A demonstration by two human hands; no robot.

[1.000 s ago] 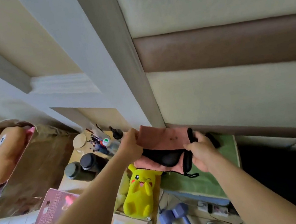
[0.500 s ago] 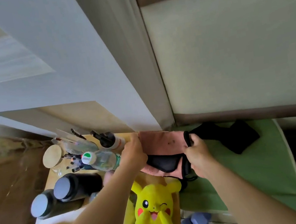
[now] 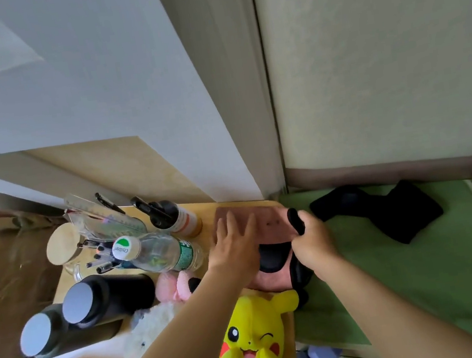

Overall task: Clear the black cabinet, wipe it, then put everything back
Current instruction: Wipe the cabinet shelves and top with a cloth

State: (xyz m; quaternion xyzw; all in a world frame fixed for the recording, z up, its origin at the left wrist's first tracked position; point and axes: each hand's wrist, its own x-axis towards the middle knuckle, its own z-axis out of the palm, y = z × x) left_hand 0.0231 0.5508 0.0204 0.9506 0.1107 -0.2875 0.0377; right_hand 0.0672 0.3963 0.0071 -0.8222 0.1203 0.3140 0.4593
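Note:
A pink cloth pad [image 3: 269, 223] lies on the far right corner of the wooden table top [image 3: 205, 208]. My left hand [image 3: 234, 246] rests flat on the pad's left part with straight fingers. My right hand [image 3: 311, 239] grips a black strap [image 3: 294, 220] at the pad's right edge. A black padded piece [image 3: 274, 257] sits on the pad between my hands. No black cabinet is in view.
On the table stand two black jars [image 3: 93, 298], a water bottle [image 3: 160, 251], a pump bottle [image 3: 173, 217], a pen holder [image 3: 99, 239] and a wooden-lidded jar [image 3: 62, 246]. A yellow plush [image 3: 252, 338] lies near me. A green mat [image 3: 409, 260] with a black cloth [image 3: 386, 208] is on the right.
The view tilted downward and drew closer to the table. My left hand went from gripping the pad's edge to lying flat on it. My right hand kept hold of the strap.

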